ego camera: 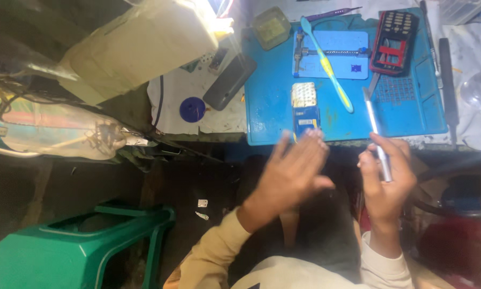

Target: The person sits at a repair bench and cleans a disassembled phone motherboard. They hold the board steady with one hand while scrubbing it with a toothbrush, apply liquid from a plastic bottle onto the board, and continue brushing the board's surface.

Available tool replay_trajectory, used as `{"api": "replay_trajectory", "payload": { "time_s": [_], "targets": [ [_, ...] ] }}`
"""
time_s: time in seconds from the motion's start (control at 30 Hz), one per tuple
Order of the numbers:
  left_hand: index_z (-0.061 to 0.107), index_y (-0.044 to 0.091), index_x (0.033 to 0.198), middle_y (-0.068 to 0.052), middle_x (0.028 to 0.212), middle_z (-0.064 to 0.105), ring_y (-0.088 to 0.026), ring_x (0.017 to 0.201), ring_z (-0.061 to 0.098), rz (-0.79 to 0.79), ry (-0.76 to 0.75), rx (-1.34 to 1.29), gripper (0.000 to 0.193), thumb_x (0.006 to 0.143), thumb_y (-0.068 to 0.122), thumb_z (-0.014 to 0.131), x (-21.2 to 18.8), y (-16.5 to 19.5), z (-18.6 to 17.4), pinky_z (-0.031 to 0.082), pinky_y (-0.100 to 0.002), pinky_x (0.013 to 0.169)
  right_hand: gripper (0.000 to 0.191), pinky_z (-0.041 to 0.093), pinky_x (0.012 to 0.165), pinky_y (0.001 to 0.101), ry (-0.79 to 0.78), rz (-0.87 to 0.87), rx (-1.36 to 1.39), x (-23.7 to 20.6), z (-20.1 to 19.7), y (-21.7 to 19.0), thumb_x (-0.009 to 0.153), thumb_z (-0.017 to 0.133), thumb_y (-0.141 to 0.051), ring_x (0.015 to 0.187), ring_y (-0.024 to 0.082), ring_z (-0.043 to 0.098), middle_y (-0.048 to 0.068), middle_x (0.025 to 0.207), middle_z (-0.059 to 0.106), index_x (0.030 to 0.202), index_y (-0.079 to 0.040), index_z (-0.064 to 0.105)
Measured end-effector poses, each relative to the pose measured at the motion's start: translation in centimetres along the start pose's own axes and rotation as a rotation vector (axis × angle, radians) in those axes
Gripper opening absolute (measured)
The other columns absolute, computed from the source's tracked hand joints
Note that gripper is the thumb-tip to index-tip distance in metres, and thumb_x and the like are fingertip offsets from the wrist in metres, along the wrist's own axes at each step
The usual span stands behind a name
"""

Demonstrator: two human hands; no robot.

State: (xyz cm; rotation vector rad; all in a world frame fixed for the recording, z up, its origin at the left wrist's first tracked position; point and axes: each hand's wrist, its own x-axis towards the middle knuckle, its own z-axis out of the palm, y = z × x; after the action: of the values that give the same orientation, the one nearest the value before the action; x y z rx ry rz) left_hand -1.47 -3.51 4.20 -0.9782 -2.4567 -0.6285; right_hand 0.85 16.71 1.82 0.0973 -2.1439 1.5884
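- Holding a slim silver tool (378, 140) in your right hand (386, 179), you kept its long axis nearly upright in the head view, leaning slightly to the left at the top.
- Its pointed end faced away from you, toward the blue work mat (272, 101), and reached over the mat's near edge, just below a red-and-black keypad phone (394, 38).
- Your fingers were closed round the lower part of the shaft; the butt end sat against the fingers, and most of the length stood clear above the grip.
- Your left hand (291, 174) was open and flat, fingers together and stretched toward the mat, holding nothing; it was blurred.
- The fingertips of that hand were just beside a small blue-and-white circuit board (304, 107) lying at the mat's near edge.
- A blue-and-yellow toothbrush (327, 65) lay diagonally on the mat, across a pale blue holder plate (332, 53).
- A dark phone cover (229, 81) rested left of the mat, and a green plastic stool (80, 249) stood on the floor to your left.
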Motion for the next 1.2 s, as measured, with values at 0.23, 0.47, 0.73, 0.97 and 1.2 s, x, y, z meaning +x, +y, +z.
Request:
{"api": "replay_trajectory", "payload": {
  "time_s": [0.23, 0.47, 0.73, 0.97, 1.2],
  "targets": [
    [0.07, 0.005, 0.126, -0.008, 0.112, 0.071, -0.024, 0.111, 0.072, 0.124, 0.041, -0.454, 0.036, 0.102, 0.032, 0.075, -6.0, 2.6, 4.9, 0.048, -0.048, 0.121, 0.019, 0.056, 0.076, 0.0266, 0.227, -0.088, 0.062, -1.6, -0.3, 3.3, 0.117, 0.059, -0.004, 0.086, 0.013, 0.061, 0.01, 0.115, 0.055, 0.131, 0.009, 0.061],
    [0.047, -0.005, 0.14, -0.033, 0.14, 0.051, -0.052, 0.13, 0.052, -0.92, -0.144, 0.09, 0.096, 0.067, 0.046, 0.083, -21.0, -0.2, 9.5, 0.039, -0.058, 0.103, 0.032, 0.056, 0.073, 0.0292, 0.349, -0.169, 0.128, -4.3, -3.1, 6.0, 0.114, 0.065, -0.021, 0.081, 0.015, 0.058, 0.009, 0.11, 0.053, 0.13, 0.007, 0.059],
    [0.055, 0.003, 0.145, -0.012, 0.109, 0.077, -0.032, 0.107, 0.075, -0.738, 0.029, -0.785, 0.063, 0.092, 0.028, 0.077, -13.5, 0.6, 8.5, 0.053, -0.038, 0.097, 0.021, 0.05, 0.057, 0.0295, 0.374, -0.312, 0.298, -5.9, -1.3, 5.4, 0.106, 0.07, -0.022, 0.061, 0.014, 0.058, 0.008, 0.09, 0.055, 0.115, -0.006, 0.058],
    [0.055, 0.004, 0.143, -0.018, 0.143, 0.059, -0.041, 0.141, 0.049, -0.182, 0.158, -0.053, 0.081, 0.081, 0.046, 0.084, -1.1, -2.3, -0.9, 0.037, -0.055, 0.115, 0.025, 0.061, 0.08, 0.0302, -0.166, -0.156, -0.166, -2.5, -0.2, -2.8, 0.107, 0.062, -0.011, 0.089, 0.023, 0.077, 0.016, 0.103, 0.075, 0.126, 0.006, 0.066],
    [0.046, -0.002, 0.15, -0.021, 0.161, 0.04, -0.035, 0.154, 0.034, -0.189, -0.032, -0.185, 0.107, 0.075, 0.066, 0.081, 2.0, -7.3, 0.6, 0.023, -0.058, 0.125, 0.025, 0.059, 0.082, 0.0303, -0.247, -0.196, -0.272, -0.8, 1.4, -6.6, 0.095, 0.064, 0.001, 0.092, 0.024, 0.076, 0.019, 0.105, 0.073, 0.12, 0.007, 0.067]
  ]
}}
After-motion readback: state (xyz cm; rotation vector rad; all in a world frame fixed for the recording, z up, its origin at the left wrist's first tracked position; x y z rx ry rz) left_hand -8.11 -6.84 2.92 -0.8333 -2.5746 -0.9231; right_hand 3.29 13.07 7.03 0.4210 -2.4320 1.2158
